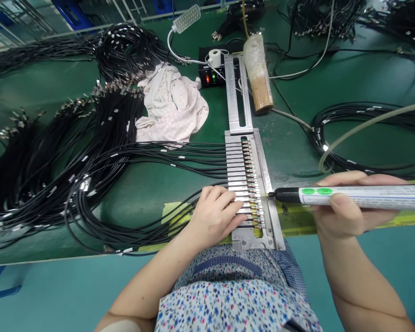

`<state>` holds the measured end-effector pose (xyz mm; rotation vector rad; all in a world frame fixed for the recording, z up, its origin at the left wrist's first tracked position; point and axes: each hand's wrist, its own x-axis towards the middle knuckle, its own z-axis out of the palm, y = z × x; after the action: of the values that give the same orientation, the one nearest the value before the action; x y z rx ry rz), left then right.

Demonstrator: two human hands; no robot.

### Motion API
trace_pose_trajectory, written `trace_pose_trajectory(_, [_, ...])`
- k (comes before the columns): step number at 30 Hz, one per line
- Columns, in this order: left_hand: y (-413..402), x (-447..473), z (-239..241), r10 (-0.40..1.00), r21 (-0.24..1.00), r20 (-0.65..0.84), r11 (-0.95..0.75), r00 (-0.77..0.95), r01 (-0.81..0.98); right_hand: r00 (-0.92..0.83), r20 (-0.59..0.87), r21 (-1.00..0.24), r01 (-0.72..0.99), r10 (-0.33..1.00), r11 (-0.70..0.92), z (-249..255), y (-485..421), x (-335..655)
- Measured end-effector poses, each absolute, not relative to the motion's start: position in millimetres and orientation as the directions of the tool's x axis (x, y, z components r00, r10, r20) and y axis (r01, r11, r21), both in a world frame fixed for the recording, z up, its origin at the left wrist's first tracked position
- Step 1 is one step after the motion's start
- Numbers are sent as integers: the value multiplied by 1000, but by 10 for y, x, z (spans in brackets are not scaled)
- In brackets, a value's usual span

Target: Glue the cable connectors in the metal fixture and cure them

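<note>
A long metal fixture [233, 184] lies in front of me, with several thin black cables [193, 160] side by side across its slots. Their bare metal ends [251, 184] line up in a row. My left hand [216, 210] rests on the fixture's lower left side, fingers stretched over the cables and touching them. My right hand [349, 207] is wrapped round a thick white pen-shaped tool [376, 196] with a black nose and two green stickers. Held about level, the tool points left, its thin tip at the row of cable ends.
Bundles of black cable [114, 106] cover the left side, beside a crumpled pale cloth [174, 103]. A black box with lit red and green switches [210, 78], a lamp [186, 19] and a plastic-wrapped tube [257, 69] stand behind. Coiled cable [332, 120] and a pale hose [373, 122] lie right.
</note>
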<state>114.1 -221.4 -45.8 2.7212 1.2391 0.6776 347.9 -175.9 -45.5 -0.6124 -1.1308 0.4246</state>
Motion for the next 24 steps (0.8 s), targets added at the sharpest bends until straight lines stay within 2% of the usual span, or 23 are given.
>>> trace_pose_trajectory(5, [-2283,1142,-374,718,177,343,-683,606,709,363,653,-686,-87,665,722,-449,-1786,3509])
trace_pose_trajectory(12, [-2482,1147,-375,744,261,309,-665,592,700,263,655,-728,-31,708,685,-395,-1848,3496])
trace_pose_trajectory(24, [-2477,1200,-469,769,315,359,-633,529,707,267,654,-742,44,708,668,-417,-1840,3488])
